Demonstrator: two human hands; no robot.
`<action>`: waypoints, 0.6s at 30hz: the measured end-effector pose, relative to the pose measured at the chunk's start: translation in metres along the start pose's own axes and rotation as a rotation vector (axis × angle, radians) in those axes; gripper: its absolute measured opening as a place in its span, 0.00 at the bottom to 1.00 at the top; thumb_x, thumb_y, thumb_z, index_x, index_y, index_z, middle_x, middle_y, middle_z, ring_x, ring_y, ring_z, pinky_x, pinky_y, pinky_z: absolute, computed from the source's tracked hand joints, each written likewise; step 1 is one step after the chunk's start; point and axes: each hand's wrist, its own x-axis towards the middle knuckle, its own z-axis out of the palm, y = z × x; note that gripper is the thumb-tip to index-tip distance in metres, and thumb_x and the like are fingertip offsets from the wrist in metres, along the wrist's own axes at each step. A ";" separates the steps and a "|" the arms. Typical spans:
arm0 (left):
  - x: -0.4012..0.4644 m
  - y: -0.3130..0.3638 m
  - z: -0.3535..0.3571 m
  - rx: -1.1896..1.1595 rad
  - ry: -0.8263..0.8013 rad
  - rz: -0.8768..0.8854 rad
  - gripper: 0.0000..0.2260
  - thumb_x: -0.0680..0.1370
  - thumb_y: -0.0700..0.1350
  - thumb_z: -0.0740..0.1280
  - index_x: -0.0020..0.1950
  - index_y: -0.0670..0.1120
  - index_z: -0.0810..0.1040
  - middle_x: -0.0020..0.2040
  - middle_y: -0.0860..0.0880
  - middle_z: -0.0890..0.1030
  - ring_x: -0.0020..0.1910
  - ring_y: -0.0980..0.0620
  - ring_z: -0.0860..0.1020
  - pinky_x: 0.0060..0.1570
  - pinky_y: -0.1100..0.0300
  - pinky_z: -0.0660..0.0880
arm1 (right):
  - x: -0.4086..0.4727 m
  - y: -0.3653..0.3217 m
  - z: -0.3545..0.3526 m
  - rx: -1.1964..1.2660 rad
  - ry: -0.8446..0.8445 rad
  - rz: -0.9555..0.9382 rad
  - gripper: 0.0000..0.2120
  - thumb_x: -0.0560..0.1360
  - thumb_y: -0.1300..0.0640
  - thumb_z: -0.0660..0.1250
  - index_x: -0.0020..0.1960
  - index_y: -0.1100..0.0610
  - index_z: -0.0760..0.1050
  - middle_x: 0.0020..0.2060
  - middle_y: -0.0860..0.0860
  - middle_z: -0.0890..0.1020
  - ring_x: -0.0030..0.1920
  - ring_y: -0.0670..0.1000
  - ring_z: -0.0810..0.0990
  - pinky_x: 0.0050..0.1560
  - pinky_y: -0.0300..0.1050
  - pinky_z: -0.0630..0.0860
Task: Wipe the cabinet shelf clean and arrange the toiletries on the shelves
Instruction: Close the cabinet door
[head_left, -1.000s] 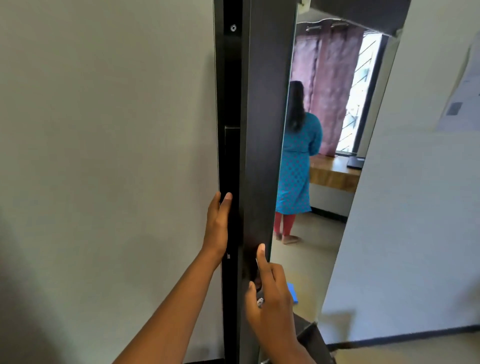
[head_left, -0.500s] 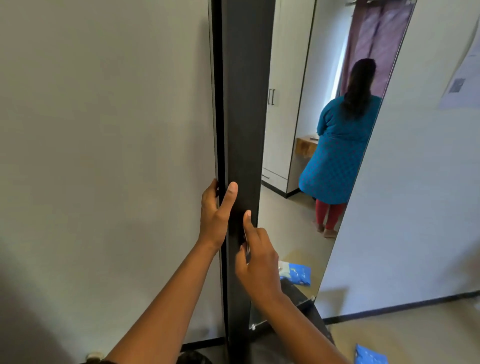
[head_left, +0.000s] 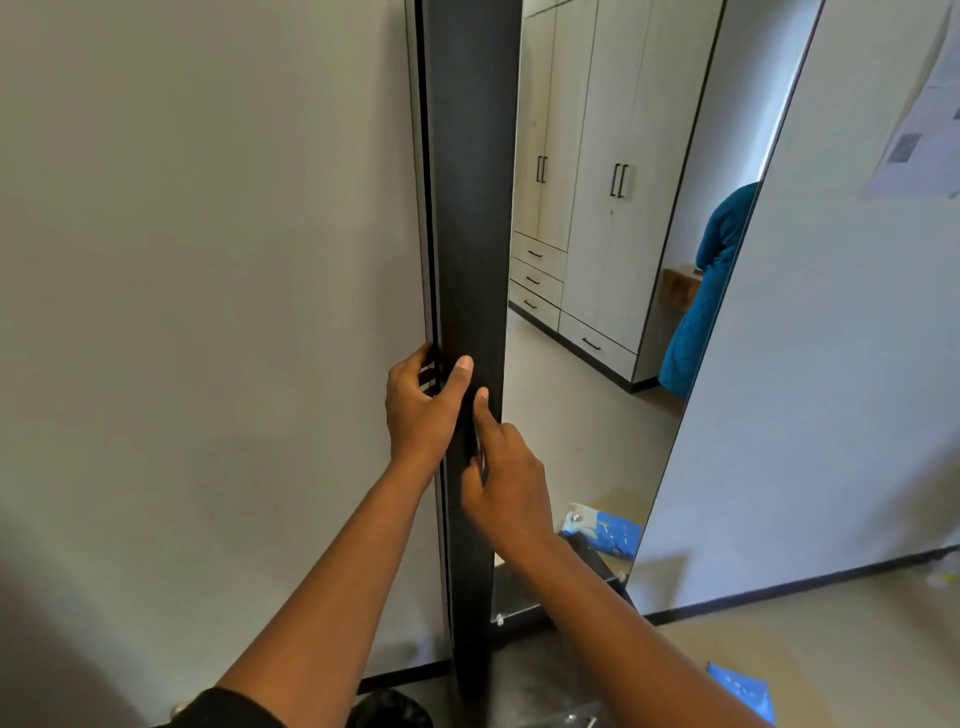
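While the left hand (head_left: 422, 410) curls round the dark mirrored cabinet door's (head_left: 470, 234) edge and the right hand (head_left: 506, 483) pinches it, no shelf or toiletries show, so wiping and arranging seem wholly ahead.

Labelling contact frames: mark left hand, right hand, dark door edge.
left hand (head_left: 421, 410), head view, back of hand.
right hand (head_left: 506, 480), head view, back of hand.
dark door edge (head_left: 470, 208), head view, bare upper face.

Pale beige tiled floor (head_left: 831, 649) carries blue plastic packet (head_left: 743, 693) at lower right; tall dark wooden cabinet door (head_left: 470, 234) stands near it, edge-on.
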 end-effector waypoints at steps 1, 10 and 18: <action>0.001 -0.001 -0.001 0.004 0.008 0.004 0.23 0.79 0.57 0.72 0.72 0.53 0.75 0.70 0.51 0.77 0.63 0.52 0.78 0.56 0.61 0.78 | 0.001 -0.001 0.001 -0.004 -0.001 0.003 0.37 0.80 0.59 0.66 0.83 0.45 0.53 0.51 0.50 0.79 0.43 0.44 0.77 0.47 0.31 0.75; 0.010 -0.001 -0.003 0.074 0.114 0.045 0.19 0.77 0.55 0.75 0.66 0.51 0.81 0.61 0.53 0.83 0.56 0.54 0.81 0.53 0.60 0.80 | 0.015 -0.004 0.003 -0.051 -0.022 0.017 0.39 0.81 0.57 0.66 0.82 0.41 0.47 0.62 0.51 0.79 0.53 0.49 0.82 0.55 0.40 0.81; 0.014 -0.001 -0.001 0.098 0.179 0.051 0.16 0.77 0.53 0.76 0.62 0.50 0.84 0.57 0.52 0.86 0.48 0.58 0.81 0.45 0.67 0.76 | 0.027 0.003 0.011 -0.077 -0.075 -0.006 0.43 0.80 0.56 0.67 0.82 0.39 0.41 0.75 0.51 0.70 0.49 0.48 0.84 0.52 0.35 0.79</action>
